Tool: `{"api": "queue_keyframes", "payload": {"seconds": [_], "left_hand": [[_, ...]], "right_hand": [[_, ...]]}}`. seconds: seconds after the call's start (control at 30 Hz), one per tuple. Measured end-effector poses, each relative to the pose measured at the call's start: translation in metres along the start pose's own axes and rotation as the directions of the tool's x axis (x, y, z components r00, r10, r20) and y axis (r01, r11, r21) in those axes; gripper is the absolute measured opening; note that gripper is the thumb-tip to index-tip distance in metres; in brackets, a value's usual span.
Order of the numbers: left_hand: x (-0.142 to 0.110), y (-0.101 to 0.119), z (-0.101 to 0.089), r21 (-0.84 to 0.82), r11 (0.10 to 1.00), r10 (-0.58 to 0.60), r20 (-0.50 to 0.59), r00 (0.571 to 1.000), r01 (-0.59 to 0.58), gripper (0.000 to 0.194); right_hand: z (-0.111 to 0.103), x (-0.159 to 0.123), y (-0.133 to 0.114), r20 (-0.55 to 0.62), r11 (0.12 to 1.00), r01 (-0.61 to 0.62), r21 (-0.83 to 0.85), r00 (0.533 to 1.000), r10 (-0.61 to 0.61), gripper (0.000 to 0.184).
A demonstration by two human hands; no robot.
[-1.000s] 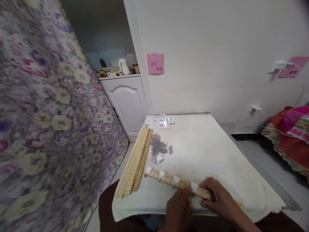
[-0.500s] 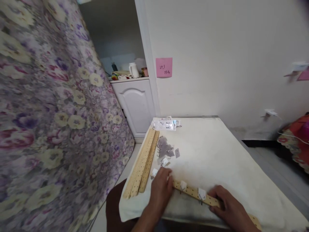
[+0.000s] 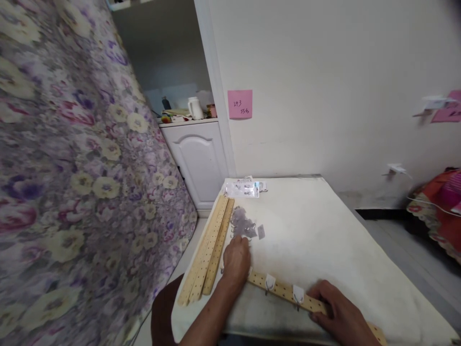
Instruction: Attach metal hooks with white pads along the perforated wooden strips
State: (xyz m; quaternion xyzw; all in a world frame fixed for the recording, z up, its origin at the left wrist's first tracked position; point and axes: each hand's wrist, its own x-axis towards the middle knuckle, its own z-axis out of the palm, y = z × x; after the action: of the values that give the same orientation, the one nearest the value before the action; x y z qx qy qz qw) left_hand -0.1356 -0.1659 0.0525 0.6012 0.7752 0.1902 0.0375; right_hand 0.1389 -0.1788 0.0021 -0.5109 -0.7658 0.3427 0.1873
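Note:
A long wooden strip with rows of holes point(image 3: 284, 292) lies across the near part of a white-covered table point(image 3: 324, 240), with small white hooks point(image 3: 270, 282) clipped onto it. My right hand point(image 3: 333, 312) rests on the strip's right part, fingers curled over it. My left hand point(image 3: 236, 258) reaches forward over the strip's left end to a heap of loose hooks point(image 3: 243, 225); its fingers are bent down at the heap's near edge and what they hold is hidden.
Three more perforated wooden strips point(image 3: 209, 250) lie side by side along the table's left edge. A clear packet of hooks point(image 3: 242, 189) sits at the far left corner. A floral mattress point(image 3: 72, 168) stands at the left. A pink note point(image 3: 239, 103) hangs on the wall.
My left hand has moved from the middle of the strip forward and left to the heap of loose hooks. My right hand has stayed on the strip. The view has shifted slightly.

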Motion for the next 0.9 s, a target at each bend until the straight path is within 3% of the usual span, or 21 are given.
{"api": "queue_keyframes", "payload": {"seconds": [0.2, 0.33, 0.43, 0.53, 0.7, 0.9], "left_hand": [[-0.018, 0.010, -0.009, -0.270, 0.962, 0.023, -0.032, 0.999, -0.031, 0.020], [-0.035, 0.025, -0.009, -0.442, 0.896, 0.031, -0.044, 0.999, -0.047, 0.022], [-0.051, 0.043, -0.010, -0.561, 0.812, 0.100, -0.141, 0.985, -0.163, 0.014], [-0.069, 0.063, -0.009, -0.588, 0.747, 0.221, -0.222, 0.950, -0.311, 0.013], [-0.089, 0.084, -0.002, -0.715, 0.692, 0.168, 0.030, 0.985, -0.096, 0.029], [-0.093, 0.089, -0.001, -0.743, 0.659, 0.048, 0.199, 0.979, 0.119, 0.026]], "right_hand": [[-0.004, -0.001, 0.002, 0.035, 0.998, 0.014, 0.057, 0.999, -0.016, 0.020], [-0.006, 0.000, 0.006, -0.097, 0.971, 0.052, 0.232, 0.995, -0.030, 0.023], [-0.011, -0.004, -0.007, -0.214, 0.896, 0.043, 0.441, 0.975, 0.059, 0.030], [-0.010, -0.009, -0.031, -0.168, 0.759, 0.064, 0.648, 0.984, 0.061, 0.031], [0.004, -0.012, -0.058, -0.069, 0.465, 0.068, 0.883, 0.997, -0.014, 0.034], [0.009, -0.014, -0.057, -0.049, 0.341, 0.038, 0.939, 0.999, 0.024, 0.027]]}}
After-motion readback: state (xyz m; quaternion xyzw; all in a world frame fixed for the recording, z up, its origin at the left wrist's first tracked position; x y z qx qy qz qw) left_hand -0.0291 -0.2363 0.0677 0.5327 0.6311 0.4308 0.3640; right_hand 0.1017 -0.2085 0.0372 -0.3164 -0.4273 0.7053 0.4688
